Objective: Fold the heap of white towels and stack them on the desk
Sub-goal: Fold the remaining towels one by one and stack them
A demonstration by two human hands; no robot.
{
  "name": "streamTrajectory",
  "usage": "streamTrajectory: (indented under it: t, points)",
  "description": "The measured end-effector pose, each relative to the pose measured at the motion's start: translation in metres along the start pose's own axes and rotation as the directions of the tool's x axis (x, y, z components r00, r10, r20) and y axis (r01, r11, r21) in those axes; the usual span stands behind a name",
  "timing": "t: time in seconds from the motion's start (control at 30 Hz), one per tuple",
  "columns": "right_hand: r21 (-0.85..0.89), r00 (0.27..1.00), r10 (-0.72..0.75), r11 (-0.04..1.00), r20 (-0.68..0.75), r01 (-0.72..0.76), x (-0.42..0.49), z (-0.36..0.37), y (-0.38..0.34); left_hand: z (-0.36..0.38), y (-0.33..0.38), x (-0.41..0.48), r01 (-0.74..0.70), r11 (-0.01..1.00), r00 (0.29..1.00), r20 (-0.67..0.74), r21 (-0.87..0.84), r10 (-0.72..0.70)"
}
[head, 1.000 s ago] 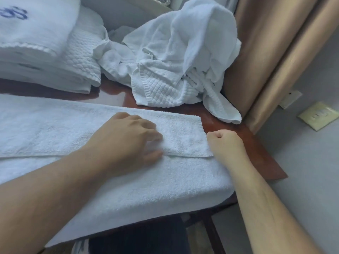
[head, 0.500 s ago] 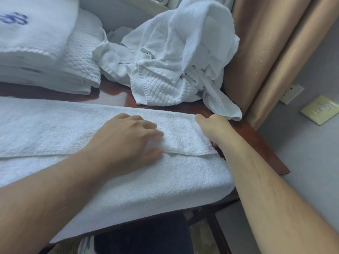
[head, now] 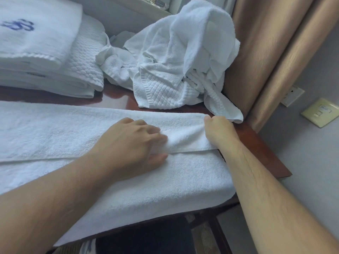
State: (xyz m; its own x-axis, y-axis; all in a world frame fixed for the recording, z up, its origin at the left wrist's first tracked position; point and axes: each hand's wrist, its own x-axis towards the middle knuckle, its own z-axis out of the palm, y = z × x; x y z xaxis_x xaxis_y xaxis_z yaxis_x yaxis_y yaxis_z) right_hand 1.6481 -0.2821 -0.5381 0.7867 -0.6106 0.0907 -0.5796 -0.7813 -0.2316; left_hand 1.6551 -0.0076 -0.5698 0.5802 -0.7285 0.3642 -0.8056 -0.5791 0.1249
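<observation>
A long white towel (head: pixel 55 136) lies across the dark red desk (head: pixel 256 143), its far part folded over toward me and its near edge hanging off the front. My left hand (head: pixel 132 143) rests on the fold line, fingers curled and pinching the folded layer's edge. My right hand (head: pixel 218 131) grips the folded layer's right end at its far corner, fingers curled. Behind them sits the heap of crumpled white towels (head: pixel 176 66). A stack of folded towels (head: pixel 42 52), the top one with a blue mark, stands at the back left.
A tan curtain (head: pixel 271 52) hangs right behind the heap at the desk's right edge. The grey wall on the right carries two wall plates (head: pixel 321 111). The desk's right corner (head: pixel 282 171) is bare wood. A dark seat shows under the front edge.
My right hand has slid from the near right corner of the folded layer up along its right end to the far corner. My left hand has stayed put.
</observation>
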Motion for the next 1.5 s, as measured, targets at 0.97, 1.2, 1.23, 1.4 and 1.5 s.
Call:
streamTrajectory:
  t: [0.97, 1.2, 1.23, 1.4, 1.5]
  points:
    - [0.841, 0.916, -0.005, 0.400, 0.400, -0.365, -0.194, 0.037, 0.132, -0.009, 0.062, -0.042, 0.000, 0.999, 0.986, 0.166, -0.049, 0.009]
    - [0.817, 0.992, 0.089, 0.576, -0.088, 0.021, -0.196, 0.019, 0.109, -0.016, 0.069, -0.054, 0.046, 0.996, 0.978, 0.206, -0.081, -0.029]
    - [0.830, 0.986, 0.100, 0.555, -0.131, 0.054, -0.196, 0.014, 0.103, -0.016, 0.071, -0.056, 0.046, 0.995, 0.979, 0.204, -0.093, -0.026]
    - [0.981, 1.000, 0.019, 0.193, -0.021, 0.017, -0.183, -0.013, 0.082, -0.022, 0.084, -0.062, -0.048, 0.985, 0.988, 0.138, -0.168, 0.072]
    - [0.996, 0.995, -0.043, -0.009, 0.084, -0.085, -0.166, -0.024, 0.074, -0.025, 0.088, -0.059, -0.063, 0.988, 0.994, 0.085, -0.140, 0.075]
